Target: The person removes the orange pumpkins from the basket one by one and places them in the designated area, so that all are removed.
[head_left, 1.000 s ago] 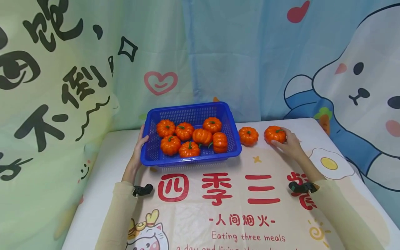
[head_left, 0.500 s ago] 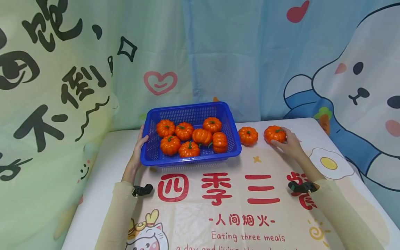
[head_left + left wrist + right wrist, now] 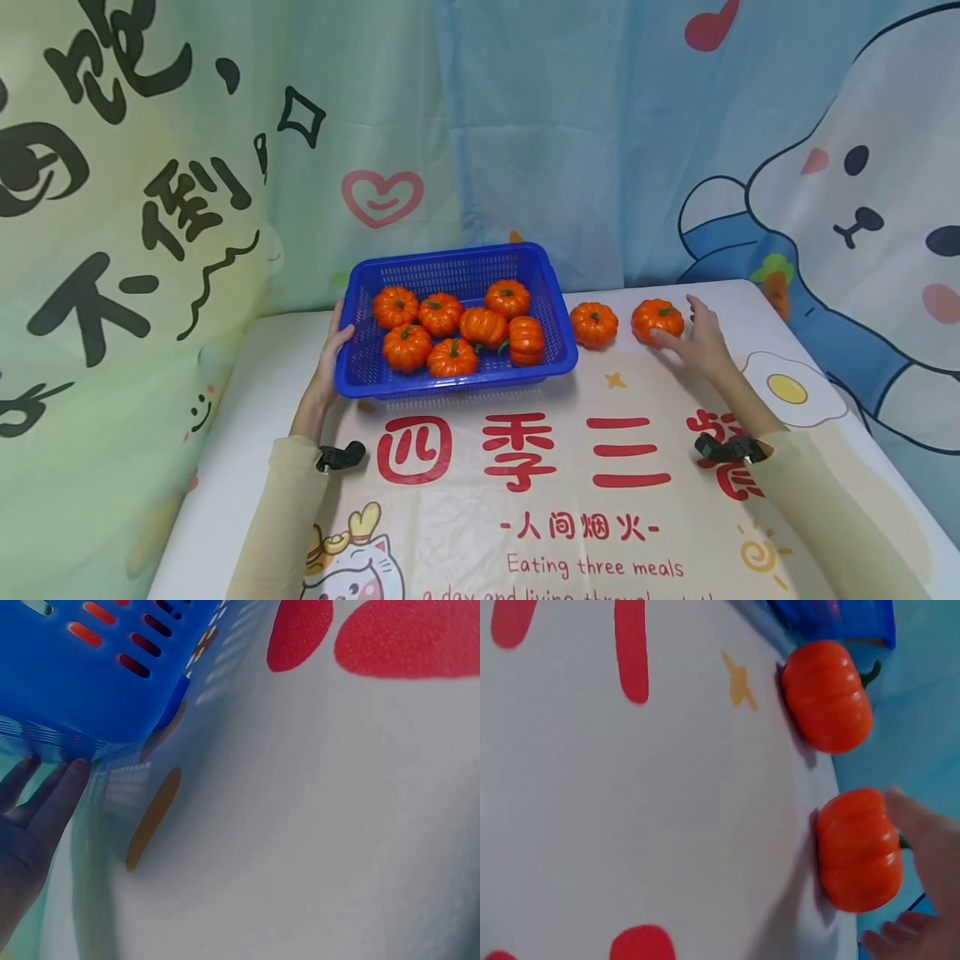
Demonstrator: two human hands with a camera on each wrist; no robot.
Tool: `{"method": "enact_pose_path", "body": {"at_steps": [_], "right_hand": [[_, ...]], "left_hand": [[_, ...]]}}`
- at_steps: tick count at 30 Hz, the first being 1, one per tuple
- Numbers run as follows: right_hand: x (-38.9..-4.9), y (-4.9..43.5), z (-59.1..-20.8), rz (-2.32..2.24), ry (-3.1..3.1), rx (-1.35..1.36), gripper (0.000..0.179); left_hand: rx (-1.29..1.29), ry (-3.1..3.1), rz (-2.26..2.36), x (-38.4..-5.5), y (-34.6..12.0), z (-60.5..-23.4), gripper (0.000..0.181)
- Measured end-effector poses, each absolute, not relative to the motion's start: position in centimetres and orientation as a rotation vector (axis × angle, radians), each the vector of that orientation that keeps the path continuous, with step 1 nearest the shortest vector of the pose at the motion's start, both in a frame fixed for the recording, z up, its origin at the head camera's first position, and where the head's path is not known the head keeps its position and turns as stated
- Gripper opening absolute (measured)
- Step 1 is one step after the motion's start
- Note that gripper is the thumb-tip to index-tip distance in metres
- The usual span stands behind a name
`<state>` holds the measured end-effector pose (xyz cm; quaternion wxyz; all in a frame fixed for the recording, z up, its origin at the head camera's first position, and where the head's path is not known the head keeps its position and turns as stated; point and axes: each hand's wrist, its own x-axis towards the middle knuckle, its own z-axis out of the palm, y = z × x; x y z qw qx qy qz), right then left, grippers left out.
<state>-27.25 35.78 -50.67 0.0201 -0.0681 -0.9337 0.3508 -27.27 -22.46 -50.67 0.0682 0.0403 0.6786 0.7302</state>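
A blue plastic basket holds several small orange pumpkins. My left hand rests against the basket's left side; in the left wrist view its straight fingers touch the basket wall. To the right of the basket, a pumpkin sits on the table close by the rim. Farther right is a second loose pumpkin, with my right hand spread at its right side. The thumb is right at this pumpkin's front, and the other fingers are lifted off it.
A white table with a printed cloth lies under everything. A patterned curtain hangs close behind the table's back edge. Each wrist wears a black camera band.
My right hand has loosened from the rightmost pumpkin, its fingers moving away to the right. That pumpkin, the basket and my left hand stay in place; the head view shifts slightly.
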Motion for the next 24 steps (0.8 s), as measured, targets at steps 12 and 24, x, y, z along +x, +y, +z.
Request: {"method": "enact_pose_path", "body": {"at_steps": [12, 24], "right_hand": [[-26.5, 31.8, -46.5, 1.131, -2.711, 0.028, 0.08], [-27.0, 27.4, -45.0, 1.076, -2.776, 0.449, 0.074]], "left_hand": [[0.12, 2.049, 2.193, -27.3, -22.5, -50.6, 0.064], [0.128, 2.062, 2.183, -27.5, -22.5, -50.7, 0.065]]}}
